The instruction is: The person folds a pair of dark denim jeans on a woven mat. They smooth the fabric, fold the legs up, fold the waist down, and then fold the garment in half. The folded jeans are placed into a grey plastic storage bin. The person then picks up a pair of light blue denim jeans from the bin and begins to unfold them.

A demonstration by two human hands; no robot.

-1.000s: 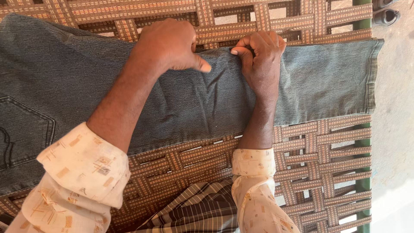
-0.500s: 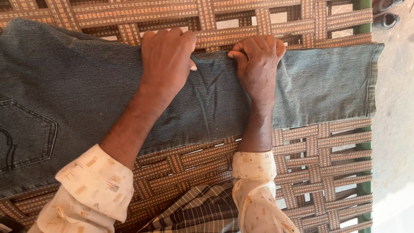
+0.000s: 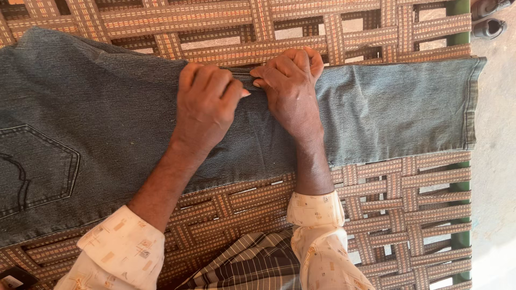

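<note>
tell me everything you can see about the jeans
The jeans are faded grey-blue denim, laid flat across a cot of woven brown straps. One leg runs right, its stitched hem at the cot's green frame. A back pocket with curved stitching shows at the left. The cloth looks worn, with light creases. The left hand and right hand pinch the far edge at mid-leg, fingertips nearly meeting, and both forearms lie across the denim.

A home yard: a woven-strap cot [image 3: 376,32] on bare ground, shoes [image 3: 489,21] beside it
</note>
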